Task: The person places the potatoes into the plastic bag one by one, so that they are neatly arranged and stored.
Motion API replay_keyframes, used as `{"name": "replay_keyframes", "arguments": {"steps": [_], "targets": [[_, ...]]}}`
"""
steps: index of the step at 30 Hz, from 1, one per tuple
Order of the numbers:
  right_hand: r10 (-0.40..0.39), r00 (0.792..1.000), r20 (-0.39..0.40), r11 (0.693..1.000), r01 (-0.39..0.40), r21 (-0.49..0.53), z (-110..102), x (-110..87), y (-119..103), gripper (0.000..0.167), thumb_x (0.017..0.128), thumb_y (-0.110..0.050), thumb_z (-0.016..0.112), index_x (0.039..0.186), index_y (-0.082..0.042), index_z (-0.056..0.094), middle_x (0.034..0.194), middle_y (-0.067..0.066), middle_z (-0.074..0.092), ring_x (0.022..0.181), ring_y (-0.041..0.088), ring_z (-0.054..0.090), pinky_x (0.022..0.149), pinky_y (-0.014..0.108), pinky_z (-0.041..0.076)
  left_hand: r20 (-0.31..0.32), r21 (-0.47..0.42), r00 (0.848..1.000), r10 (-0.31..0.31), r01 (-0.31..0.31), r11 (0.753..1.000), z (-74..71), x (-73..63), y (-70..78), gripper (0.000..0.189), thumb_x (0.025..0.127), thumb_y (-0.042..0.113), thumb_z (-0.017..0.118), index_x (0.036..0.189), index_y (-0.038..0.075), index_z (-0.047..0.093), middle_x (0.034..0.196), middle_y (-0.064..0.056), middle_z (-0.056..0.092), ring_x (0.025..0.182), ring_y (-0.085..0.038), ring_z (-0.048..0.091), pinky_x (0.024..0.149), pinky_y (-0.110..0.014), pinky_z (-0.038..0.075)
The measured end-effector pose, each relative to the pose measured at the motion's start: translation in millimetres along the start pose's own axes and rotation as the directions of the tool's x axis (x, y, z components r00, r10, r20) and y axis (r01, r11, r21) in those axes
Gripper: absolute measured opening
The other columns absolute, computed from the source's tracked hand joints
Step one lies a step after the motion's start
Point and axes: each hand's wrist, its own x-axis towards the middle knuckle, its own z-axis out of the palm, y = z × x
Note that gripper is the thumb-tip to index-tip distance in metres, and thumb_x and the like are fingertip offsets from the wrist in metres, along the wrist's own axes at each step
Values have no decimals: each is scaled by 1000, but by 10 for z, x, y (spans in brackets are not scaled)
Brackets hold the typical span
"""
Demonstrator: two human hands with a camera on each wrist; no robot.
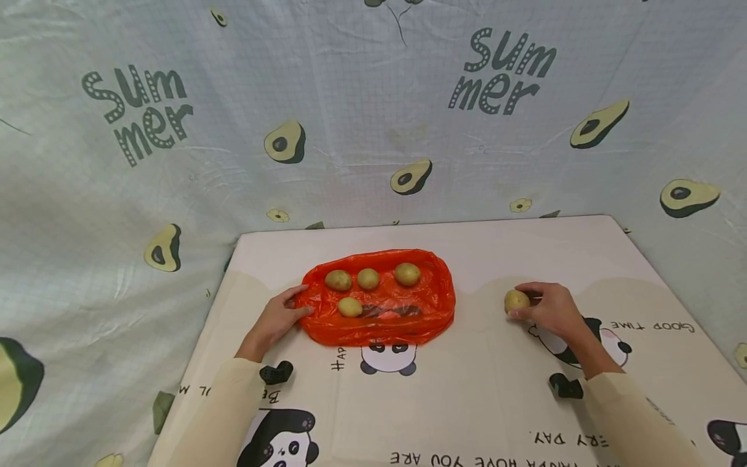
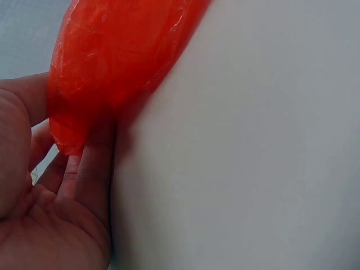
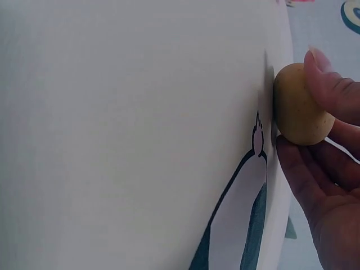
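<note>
An orange plastic bag [image 1: 432, 305] lies flat on the table [image 1: 467, 402] with several small yellow potatoes on it, one of them at the front left [image 1: 350, 307]. My left hand [image 1: 279, 319] rests at the bag's left edge. In the left wrist view its straight fingers [image 2: 90, 174] lie against the bag [image 2: 112, 56], whose corner hangs between thumb and fingers. To the right of the bag, my right hand [image 1: 548, 308] pinches another potato [image 1: 516, 301] that sits on the table. The right wrist view shows thumb and fingers [image 3: 323, 79] curled round this potato [image 3: 301, 107].
The table carries a cream cloth printed with pandas and lettering [image 1: 388, 357]. A pale avocado-print sheet [image 1: 373, 130] hangs behind and to both sides. The table's left edge [image 1: 198, 350] runs close to my left forearm.
</note>
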Motion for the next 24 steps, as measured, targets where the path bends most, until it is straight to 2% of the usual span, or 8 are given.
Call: {"name": "replay_keyframes", "arguments": {"steps": [6, 15, 20, 24], "targets": [[-12, 1000, 14, 1000, 12, -12, -20, 25, -11, 57, 80, -18, 89, 126, 10, 68, 121, 32, 71, 107, 46, 71, 79, 35, 57, -4, -8, 1000, -8, 8, 1000, 11, 5, 4, 63, 101, 16, 64, 160, 13, 41, 167, -21, 35, 146, -39, 43, 119, -52, 43], [-15, 999, 36, 1000, 14, 8, -40, 36, -13, 57, 81, -17, 89, 127, 9, 68, 124, 32, 70, 109, 46, 70, 79, 30, 54, -6, 1, 1000, -1, 1, 1000, 5, 25, 90, 63, 102, 17, 63, 160, 13, 41, 166, -22, 35, 147, -40, 42, 118, -52, 43], [-48, 998, 38, 999, 47, 25, 6, 58, -23, 55, 79, -15, 90, 124, 9, 69, 123, 31, 71, 108, 45, 72, 78, 27, 55, -6, 11, 1000, -12, 12, 1000, 2, 11, 77, 63, 102, 17, 63, 160, 13, 40, 168, -21, 33, 150, -41, 39, 120, -53, 42], [-70, 996, 49, 997, 68, 32, 33, 74, -69, 54, 78, -14, 90, 123, 9, 71, 122, 30, 72, 107, 44, 73, 80, 30, 58, -8, 8, 1000, -17, 17, 1000, 6, -8, 49, 63, 102, 16, 63, 160, 12, 40, 168, -22, 33, 150, -41, 39, 120, -53, 41]]}}
